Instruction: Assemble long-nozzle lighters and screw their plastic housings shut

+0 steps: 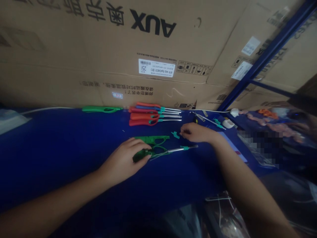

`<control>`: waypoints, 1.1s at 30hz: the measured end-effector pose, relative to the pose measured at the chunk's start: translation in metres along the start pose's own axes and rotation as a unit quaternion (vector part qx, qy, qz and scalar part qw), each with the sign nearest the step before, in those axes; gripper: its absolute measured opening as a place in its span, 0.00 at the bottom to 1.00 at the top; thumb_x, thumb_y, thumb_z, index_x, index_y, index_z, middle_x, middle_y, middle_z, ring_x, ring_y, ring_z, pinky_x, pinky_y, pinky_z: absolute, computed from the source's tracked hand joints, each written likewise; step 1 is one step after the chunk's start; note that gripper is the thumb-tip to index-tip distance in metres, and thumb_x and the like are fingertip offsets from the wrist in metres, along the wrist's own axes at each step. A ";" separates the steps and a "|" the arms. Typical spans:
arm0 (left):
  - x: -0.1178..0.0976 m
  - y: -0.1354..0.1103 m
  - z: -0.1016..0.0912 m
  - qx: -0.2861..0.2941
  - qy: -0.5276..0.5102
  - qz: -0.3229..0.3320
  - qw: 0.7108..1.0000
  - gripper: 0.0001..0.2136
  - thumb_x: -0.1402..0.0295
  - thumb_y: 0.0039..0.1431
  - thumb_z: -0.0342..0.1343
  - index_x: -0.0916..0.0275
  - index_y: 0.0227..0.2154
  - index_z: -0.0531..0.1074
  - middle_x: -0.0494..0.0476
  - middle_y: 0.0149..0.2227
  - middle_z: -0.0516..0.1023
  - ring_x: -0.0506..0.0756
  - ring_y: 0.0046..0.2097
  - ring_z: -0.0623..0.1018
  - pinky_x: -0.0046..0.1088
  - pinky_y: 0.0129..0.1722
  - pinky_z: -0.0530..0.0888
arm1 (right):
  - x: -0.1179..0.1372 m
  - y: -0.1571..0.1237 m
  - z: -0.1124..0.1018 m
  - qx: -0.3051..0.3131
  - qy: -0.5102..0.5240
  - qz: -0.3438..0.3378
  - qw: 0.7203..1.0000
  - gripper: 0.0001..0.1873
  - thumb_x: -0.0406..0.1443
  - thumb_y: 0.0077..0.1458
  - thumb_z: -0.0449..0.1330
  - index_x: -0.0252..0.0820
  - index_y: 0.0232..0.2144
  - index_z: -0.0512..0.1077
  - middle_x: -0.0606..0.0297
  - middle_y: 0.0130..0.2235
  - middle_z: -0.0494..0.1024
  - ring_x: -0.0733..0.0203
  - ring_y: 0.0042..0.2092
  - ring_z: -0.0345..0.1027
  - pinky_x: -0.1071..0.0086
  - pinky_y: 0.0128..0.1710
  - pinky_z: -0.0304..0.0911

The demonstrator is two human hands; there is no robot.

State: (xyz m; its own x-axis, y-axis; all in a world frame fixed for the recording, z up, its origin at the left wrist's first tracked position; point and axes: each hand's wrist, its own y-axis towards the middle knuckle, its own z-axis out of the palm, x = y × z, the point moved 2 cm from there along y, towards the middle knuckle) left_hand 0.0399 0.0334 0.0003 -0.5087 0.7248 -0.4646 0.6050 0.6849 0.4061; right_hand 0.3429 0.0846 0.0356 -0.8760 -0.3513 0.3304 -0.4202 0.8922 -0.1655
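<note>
My left hand point(127, 158) is wrapped around an opened green stick lighter point(141, 155). Its metal tube point(176, 150), carrying a teal collar, points right. Just behind it lies a separate green shell half point(158, 138), close to my left fingers; I cannot tell whether they touch it. My right hand point(196, 133) is low over the blue tabletop with fingers curled together, and whatever they may pinch is hidden. Left of those fingertips rests a small teal plastic piece point(175, 135). Several red and orange stick lighters point(143, 117), plus a blue one, are lined up farther back, tubes pointing right.
A large cardboard carton point(111, 72) walls off the back of the blue table point(61, 155). Another green handle point(99, 109) lies along it. Back right are a loose metal tube point(209, 121), teal parts point(218, 122) and a white roll point(228, 124). A blue metal post point(262, 59) rises there.
</note>
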 end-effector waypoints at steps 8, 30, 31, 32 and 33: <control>-0.002 0.000 -0.002 -0.002 0.002 -0.001 1.000 0.09 0.64 0.64 0.57 0.57 0.44 0.77 0.55 0.43 0.80 0.58 0.46 0.78 0.40 0.51 0.73 | 0.018 0.003 0.001 -0.084 0.019 -0.057 0.995 0.15 0.44 0.66 0.54 0.40 0.34 0.73 0.62 0.32 0.76 0.62 0.32 0.66 0.69 0.33 0.58; 0.002 0.000 0.003 0.006 -0.003 -0.032 0.999 0.09 0.63 0.61 0.63 0.56 0.43 0.79 0.54 0.43 0.81 0.59 0.47 0.78 0.41 0.51 0.75 | 0.068 -0.013 0.009 -0.027 0.076 -0.190 0.978 0.03 0.34 0.60 0.62 0.40 0.34 0.75 0.66 0.33 0.76 0.66 0.32 0.66 0.72 0.33 0.59; 0.002 0.000 0.003 0.006 -0.002 -0.036 0.999 0.09 0.63 0.60 0.64 0.56 0.43 0.79 0.54 0.43 0.81 0.59 0.47 0.78 0.41 0.51 0.75 | 0.074 -0.013 0.012 -0.021 0.073 -0.204 0.976 0.03 0.33 0.61 0.61 0.40 0.35 0.75 0.65 0.34 0.76 0.66 0.33 0.67 0.72 0.34 0.60; 0.001 0.000 0.002 0.006 -0.002 -0.040 0.999 0.09 0.64 0.60 0.64 0.56 0.43 0.79 0.54 0.42 0.81 0.59 0.47 0.79 0.42 0.51 0.75 | 0.078 -0.013 0.016 -0.015 0.067 -0.213 0.975 0.03 0.32 0.61 0.60 0.40 0.35 0.75 0.65 0.35 0.76 0.65 0.34 0.68 0.72 0.35 0.60; 0.001 0.000 0.002 0.007 -0.002 -0.042 0.999 0.09 0.64 0.59 0.64 0.56 0.42 0.79 0.54 0.42 0.81 0.59 0.47 0.79 0.42 0.51 0.75 | 0.081 -0.012 0.020 -0.011 0.061 -0.220 0.974 0.04 0.31 0.61 0.59 0.40 0.35 0.74 0.64 0.36 0.76 0.65 0.35 0.68 0.72 0.36 0.60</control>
State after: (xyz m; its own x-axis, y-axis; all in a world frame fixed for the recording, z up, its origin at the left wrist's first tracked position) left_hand 0.0407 0.0334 -0.0017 -0.5566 0.6640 -0.4993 0.5688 0.7426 0.3535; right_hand 0.2724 0.0399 0.0461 -0.5774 -0.6656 0.4729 -0.7422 0.6692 0.0357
